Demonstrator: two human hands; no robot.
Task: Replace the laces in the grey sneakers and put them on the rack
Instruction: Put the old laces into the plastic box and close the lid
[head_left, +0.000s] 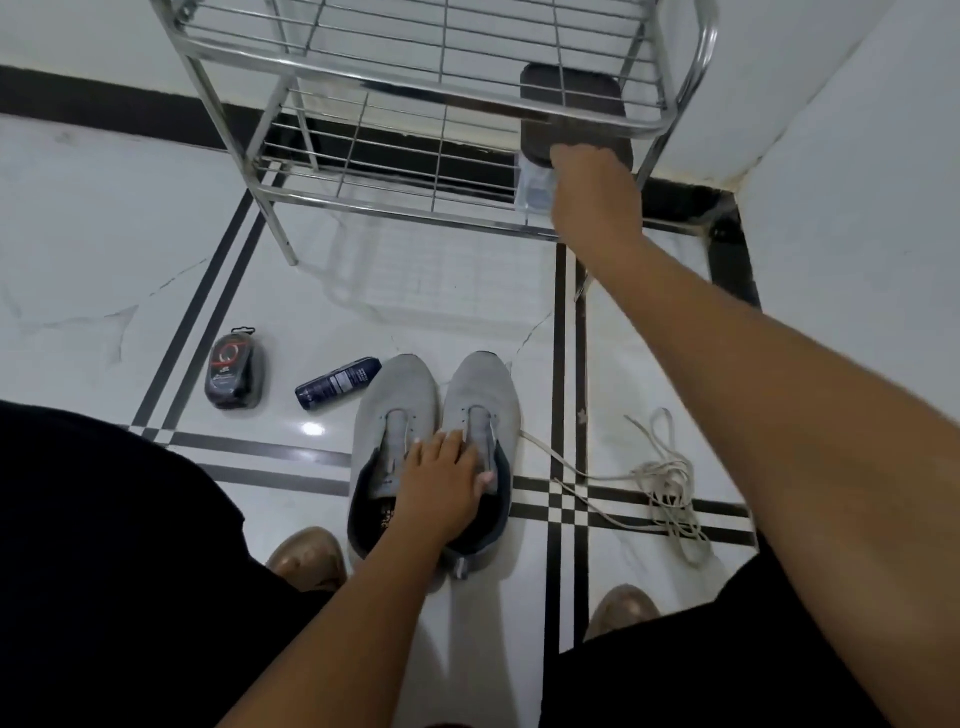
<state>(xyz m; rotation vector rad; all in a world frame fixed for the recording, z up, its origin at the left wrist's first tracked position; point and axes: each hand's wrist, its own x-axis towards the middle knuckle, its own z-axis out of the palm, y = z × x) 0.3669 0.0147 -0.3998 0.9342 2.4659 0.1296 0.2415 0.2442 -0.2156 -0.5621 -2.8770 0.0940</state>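
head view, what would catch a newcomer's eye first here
The grey sneakers stand side by side mid-floor, unlaced, the left hand resting on them. The right hand reaches into the rack's lower shelf. Loose laces lie tangled right of the sneakers.

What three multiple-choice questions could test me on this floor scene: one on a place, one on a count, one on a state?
1. Where does the tangle of loose cream laces lie?
A. On the floor right of the grey sneakers
B. On the rack
C. Inside a sneaker

2. How many grey fabric sneakers stand on the floor?
A. One
B. Two
C. Three

3. What state are the sneakers' eyelets in?
A. Laced and tied
B. Unlaced
C. Taped over

Answers: 1 A, the laces spread over the tiles beside the pair. 2 B, they stand side by side under the left hand. 3 B, the eyelet rows show no lace.
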